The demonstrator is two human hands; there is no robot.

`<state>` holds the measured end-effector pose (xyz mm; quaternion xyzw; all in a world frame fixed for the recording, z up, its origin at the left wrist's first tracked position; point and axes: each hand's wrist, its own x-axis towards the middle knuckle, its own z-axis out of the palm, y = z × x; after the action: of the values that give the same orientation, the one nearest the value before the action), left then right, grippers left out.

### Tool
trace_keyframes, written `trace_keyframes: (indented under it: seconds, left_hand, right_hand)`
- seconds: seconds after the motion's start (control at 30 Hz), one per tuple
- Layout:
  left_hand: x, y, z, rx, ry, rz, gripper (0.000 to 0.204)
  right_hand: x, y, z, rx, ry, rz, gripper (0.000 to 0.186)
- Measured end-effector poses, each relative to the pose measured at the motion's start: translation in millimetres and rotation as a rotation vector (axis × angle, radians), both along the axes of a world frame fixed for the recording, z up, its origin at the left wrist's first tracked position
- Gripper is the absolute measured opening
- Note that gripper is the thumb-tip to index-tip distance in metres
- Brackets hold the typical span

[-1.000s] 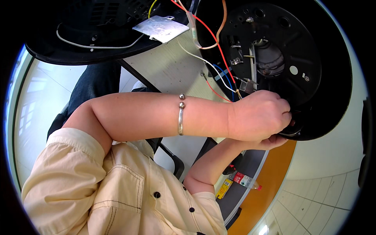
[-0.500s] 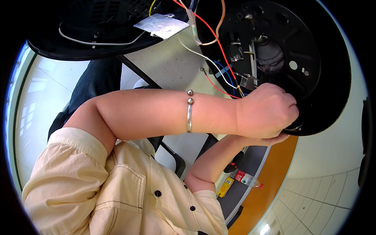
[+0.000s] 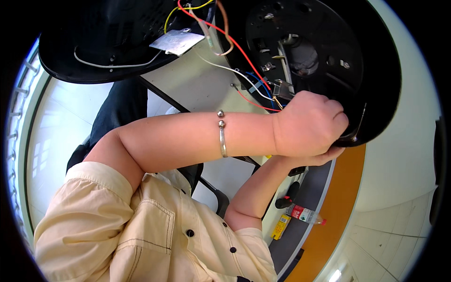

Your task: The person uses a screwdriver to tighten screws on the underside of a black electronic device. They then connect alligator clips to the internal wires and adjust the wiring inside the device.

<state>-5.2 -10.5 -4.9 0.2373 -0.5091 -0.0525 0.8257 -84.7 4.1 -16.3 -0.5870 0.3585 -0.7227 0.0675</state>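
My left hand [image 3: 310, 124], with a silver cuff bracelet [image 3: 222, 136] on its wrist, is closed in a fist at the near rim of a black round appliance housing [image 3: 383, 84]. What lies inside the fist is hidden. Below it my right hand [image 3: 322, 157] is closed, its visible fingers curled against the underside of the rim; the rest is covered. Within the housing sits a black inner plate [image 3: 329, 42] with a round opening. A red wire [image 3: 239, 47] and a white wire [image 3: 230, 68] run to metal terminals [image 3: 282, 89] next to my left hand.
Another black shell [image 3: 61, 56] stands at the upper left, with a loose silver metal plate [image 3: 177, 42] in front. A grey shelf edge [image 3: 312, 192] at lower right carries a bottle with a red label [image 3: 304, 214], a yellow box [image 3: 280, 227] and a black-and-red handle [image 3: 287, 196].
The housing and both hands sit slightly farther left and higher in the picture, while the shell at left sits lower. Both hands keep their closed pose at the rim.
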Motion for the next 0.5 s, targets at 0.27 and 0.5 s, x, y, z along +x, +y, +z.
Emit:
trace_keyframes:
  seconds: [0.27, 0.5]
  left_hand:
    - [13, 1, 2, -0.002, 0.028, 0.06, 0.013]
    - [5, 2, 0, 0.025, 0.072, 0.064, 0.009]
  right_hand:
    - [-1, -7, 0, 0.006, -0.182, 0.248, 0.032]
    - [19, 13, 10, 0.0, 0.219, -0.078, 0.03]
